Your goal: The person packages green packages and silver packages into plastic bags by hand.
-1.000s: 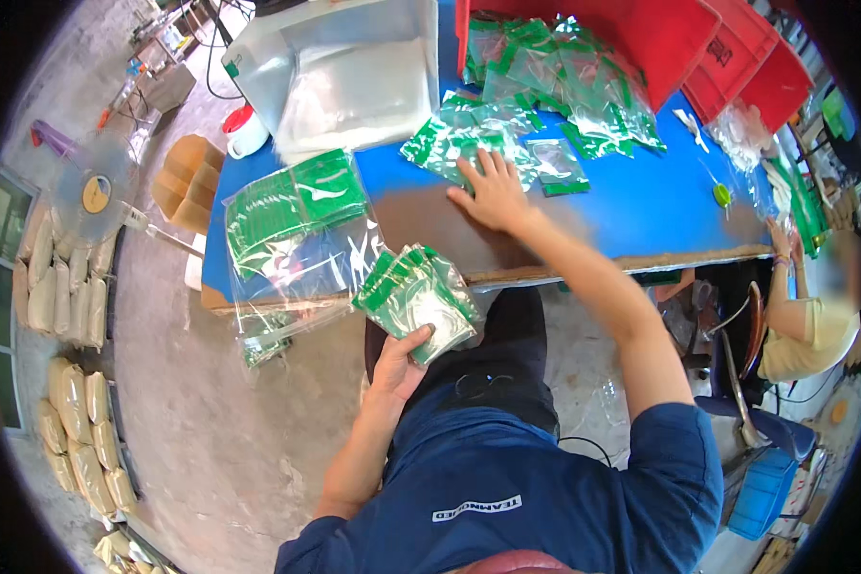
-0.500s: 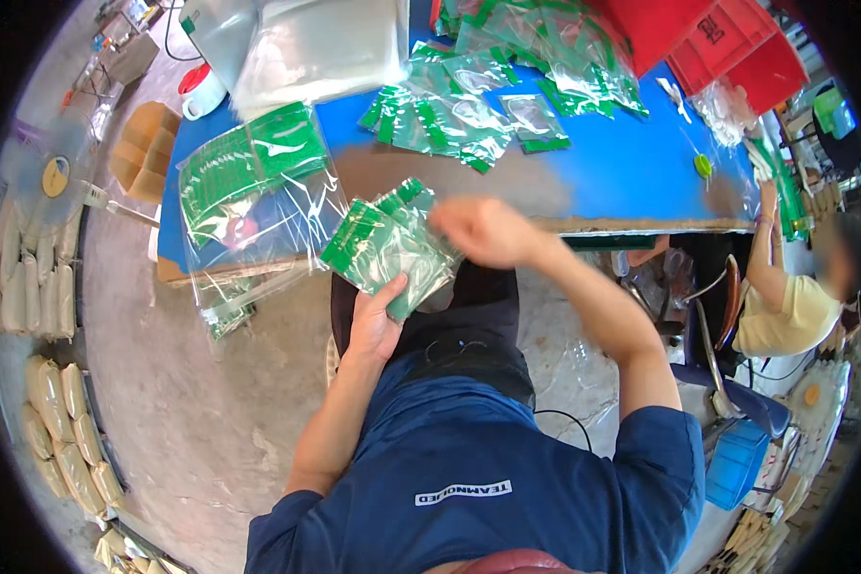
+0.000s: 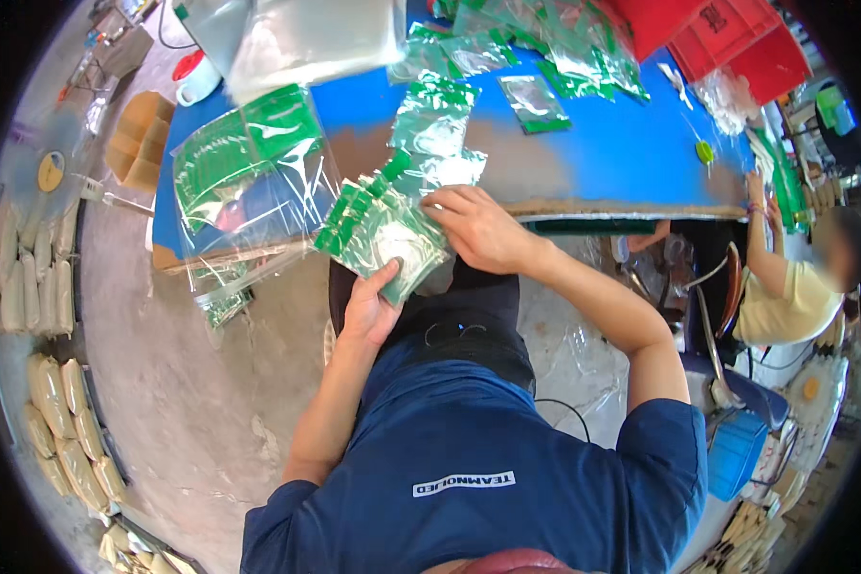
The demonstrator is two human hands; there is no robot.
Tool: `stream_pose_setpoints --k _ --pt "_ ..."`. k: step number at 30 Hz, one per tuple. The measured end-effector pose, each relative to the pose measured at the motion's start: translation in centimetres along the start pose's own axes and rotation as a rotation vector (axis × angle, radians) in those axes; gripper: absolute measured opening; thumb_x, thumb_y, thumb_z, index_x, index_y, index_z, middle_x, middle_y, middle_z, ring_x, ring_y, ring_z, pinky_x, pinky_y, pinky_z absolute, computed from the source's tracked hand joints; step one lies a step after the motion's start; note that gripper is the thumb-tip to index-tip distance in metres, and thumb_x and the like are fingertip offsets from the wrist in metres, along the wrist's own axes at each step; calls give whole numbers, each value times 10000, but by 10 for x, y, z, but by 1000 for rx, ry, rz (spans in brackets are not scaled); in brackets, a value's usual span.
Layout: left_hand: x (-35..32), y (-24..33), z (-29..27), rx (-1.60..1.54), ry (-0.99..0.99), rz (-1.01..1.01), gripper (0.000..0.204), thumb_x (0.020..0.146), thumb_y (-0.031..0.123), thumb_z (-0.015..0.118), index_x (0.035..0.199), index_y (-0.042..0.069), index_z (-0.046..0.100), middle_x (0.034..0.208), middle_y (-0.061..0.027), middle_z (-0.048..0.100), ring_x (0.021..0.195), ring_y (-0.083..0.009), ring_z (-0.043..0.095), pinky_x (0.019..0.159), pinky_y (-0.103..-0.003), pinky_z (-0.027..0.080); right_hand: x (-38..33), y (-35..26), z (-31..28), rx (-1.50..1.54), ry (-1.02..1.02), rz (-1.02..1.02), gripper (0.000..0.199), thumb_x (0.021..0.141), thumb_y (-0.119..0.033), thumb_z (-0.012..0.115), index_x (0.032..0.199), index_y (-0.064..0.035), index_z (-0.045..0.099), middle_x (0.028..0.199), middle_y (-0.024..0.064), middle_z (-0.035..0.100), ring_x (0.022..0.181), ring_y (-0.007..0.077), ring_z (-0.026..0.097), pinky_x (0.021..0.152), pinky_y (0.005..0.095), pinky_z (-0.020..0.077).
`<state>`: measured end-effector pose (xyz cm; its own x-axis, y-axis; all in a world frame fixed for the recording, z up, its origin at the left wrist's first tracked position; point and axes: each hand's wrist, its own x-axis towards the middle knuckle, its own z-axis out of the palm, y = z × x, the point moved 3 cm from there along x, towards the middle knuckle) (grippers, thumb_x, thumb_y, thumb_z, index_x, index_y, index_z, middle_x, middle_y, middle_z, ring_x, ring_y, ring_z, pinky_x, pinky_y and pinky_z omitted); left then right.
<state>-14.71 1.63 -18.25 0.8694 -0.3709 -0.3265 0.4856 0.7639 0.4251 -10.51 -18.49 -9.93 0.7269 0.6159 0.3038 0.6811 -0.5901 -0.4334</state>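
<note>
Left hand (image 3: pixel 371 308) grips the fanned stack of green-topped packets (image 3: pixel 378 234) from below, steadying it; right hand (image 3: pixel 480 230) pinches another packet (image 3: pixel 437 143) onto it above the blue desk (image 3: pixel 631 153).

Fanned stack of green-topped clear packets (image 3: pixel 381 234) at tabletop (image 3: pixel 631 153) front edge. More packets heaped (image 3: pixel 536 48) at back. Big clear bag (image 3: pixel 244 182) of green packets hung off left edge.

Blue worktable (image 3: pixel 631 143) at twelve o'clock; red plastic crates (image 3: pixel 727 43) at one o'clock; large clear plastic bag holding green packets (image 3: pixel 244 172) at ten o'clock; tan filled sacks (image 3: pixel 62 421) at eight o'clock; co-worker in yellow shirt (image 3: pixel 784 297) at three o'clock.
</note>
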Motion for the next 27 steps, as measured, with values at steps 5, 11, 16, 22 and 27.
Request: stream_pose_setpoints --k 5,11,16,22,27 --pt "-9 7 3 66 3 49 541 888 -7 641 1390 12 442 1343 -108 560 1246 -248 544 1095 -409 422 -15 25 -15 -152 278 153 362 912 -113 566 1264 -29 578 1359 205 513 1306 389 445 1086 507 350" --pt "-3 -4 -3 67 30 -19 591 887 13 635 1430 33 402 1399 -113 518 1308 -264 497 1140 -430 379 -13 -2 9 139 -122 137 339 894 -129 616 1213 -16 609 1263 198 546 1176 373 523 1016 459 410" --pt "-8 5 -16 100 23 19 589 885 4 624 1430 47 405 1399 -102 521 1299 -266 505 1130 -430 391 38 35 3 -261 322 293 389 944 -280 594 1256 -48 599 1294 204 561 1238 386 508 1056 507 380" --pt "-11 20 -14 144 77 140 613 880 -7 638 1437 51 390 1383 -83 519 1286 -235 504 1112 -418 403 10 8 23 203 -67 -15 387 992 -266 506 1288 -29 580 1318 195 580 1340 353 452 1127 504 318" --pt "-18 23 -28 170 58 86 589 869 0 648 1409 35 417 1354 -86 539 1254 -233 525 1100 -403 410 54 41 2 -441 345 282 511 965 -348 558 1372 -49 482 1442 253 427 1322 453 404 1111 497 324"
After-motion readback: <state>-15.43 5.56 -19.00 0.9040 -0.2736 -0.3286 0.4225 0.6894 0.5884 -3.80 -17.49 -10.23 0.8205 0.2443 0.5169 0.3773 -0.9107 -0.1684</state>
